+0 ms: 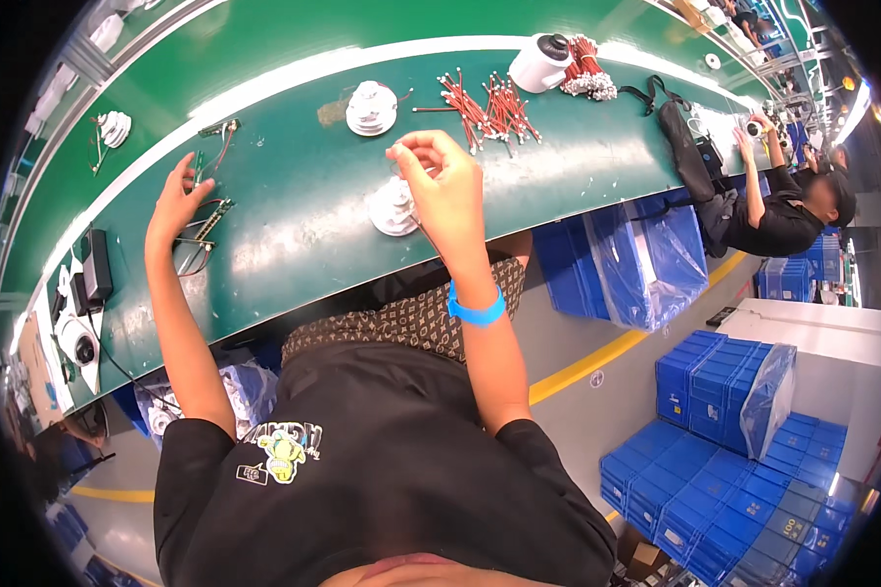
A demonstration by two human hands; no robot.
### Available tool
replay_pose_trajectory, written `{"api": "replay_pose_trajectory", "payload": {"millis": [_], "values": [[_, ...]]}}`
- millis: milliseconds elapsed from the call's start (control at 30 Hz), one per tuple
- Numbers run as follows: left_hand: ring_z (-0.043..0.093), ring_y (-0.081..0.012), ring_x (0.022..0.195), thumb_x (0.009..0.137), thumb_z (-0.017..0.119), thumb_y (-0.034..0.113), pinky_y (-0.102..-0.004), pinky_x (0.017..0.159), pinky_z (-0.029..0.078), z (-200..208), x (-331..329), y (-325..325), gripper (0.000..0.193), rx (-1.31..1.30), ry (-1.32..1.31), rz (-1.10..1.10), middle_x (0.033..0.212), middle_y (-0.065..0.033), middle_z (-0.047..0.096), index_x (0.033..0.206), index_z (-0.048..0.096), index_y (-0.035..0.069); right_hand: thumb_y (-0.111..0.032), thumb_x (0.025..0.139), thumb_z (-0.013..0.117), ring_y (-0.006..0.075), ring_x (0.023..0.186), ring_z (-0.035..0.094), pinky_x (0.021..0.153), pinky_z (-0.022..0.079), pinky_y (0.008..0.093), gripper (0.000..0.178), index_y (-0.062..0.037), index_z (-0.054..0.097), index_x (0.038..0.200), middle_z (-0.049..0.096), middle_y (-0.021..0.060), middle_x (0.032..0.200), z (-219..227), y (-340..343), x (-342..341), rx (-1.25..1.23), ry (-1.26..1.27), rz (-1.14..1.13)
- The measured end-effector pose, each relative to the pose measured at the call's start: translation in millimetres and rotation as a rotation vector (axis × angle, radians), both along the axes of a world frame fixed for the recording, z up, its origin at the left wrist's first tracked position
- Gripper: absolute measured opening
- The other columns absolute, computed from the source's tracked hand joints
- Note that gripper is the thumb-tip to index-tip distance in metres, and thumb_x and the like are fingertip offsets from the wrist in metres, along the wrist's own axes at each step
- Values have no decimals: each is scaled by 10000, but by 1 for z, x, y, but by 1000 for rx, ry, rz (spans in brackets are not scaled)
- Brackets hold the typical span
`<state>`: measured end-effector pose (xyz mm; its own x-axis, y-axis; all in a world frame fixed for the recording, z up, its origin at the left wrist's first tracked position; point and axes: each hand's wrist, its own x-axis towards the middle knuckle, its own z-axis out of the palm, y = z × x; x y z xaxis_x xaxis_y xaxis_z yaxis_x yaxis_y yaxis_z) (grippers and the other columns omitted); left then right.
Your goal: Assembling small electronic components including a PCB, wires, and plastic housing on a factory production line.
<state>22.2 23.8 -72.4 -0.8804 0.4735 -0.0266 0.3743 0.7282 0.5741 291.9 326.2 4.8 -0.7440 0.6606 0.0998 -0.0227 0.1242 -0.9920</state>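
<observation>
My left hand (174,205) is at the left of the green bench, thumb and fingers apart, over small green circuit boards (212,223) with red and black wires. Another wired board (220,127) lies just beyond its fingertips. My right hand (448,191), with a blue band at the wrist, is closed in a pinch; what its fingertips hold is too small to make out. Below it a white, stepped round housing (392,207) sits on the bench, partly hidden by the hand. A second such white housing (371,108) stands farther back.
Red wire leads (489,108) lie loose beside a white bottle (540,64) and a bundled batch of leads (587,68). Another white housing (115,128) is at far left, a black adapter (96,264) nearer. At right are a co-worker (783,210) and blue crates (695,489).
</observation>
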Motion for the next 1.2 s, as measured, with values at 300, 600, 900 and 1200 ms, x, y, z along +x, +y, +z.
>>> {"api": "replay_pose_trajectory", "payload": {"millis": [300, 600, 900, 1200], "values": [[532, -122, 825, 755, 720, 18, -255, 783, 473, 4, 21, 0, 706, 149, -99, -15, 1026, -44, 541, 1397, 435, 92, -72, 826, 709, 65, 671, 582, 606, 472, 218, 122, -1, 660, 912, 662, 40, 766, -19, -3, 3, 0, 113, -102], [570, -126, 913, 740, 734, 19, -268, 830, 469, 29, 42, -2, 709, 332, -238, -30, 1036, -50, 566, 1385, 457, 115, -31, 788, 735, 27, 571, 457, 509, 378, 202, 122, -8, 666, 886, 607, -3, 726, -18, -5, 19, 108, 148, -200], [541, -158, 1053, 755, 742, 56, -272, 936, 431, 14, 29, -14, 674, 94, -99, -87, 1139, -59, 571, 1369, 465, 97, -9, 770, 742, 13, 563, 383, 499, 326, 188, 129, 2, 644, 854, 550, -26, 697, -11, -11, 33, 144, 95, -120], [516, -261, 1172, 848, 665, 155, -339, 1015, 378, 11, -59, 31, 484, 115, 130, -317, 1213, -132, 567, 1300, 521, 61, 33, 802, 707, 65, 716, 593, 646, 498, 195, 139, 41, 623, 913, 643, 41, 837, -8, -19, 45, -36, 49, 44]]}}
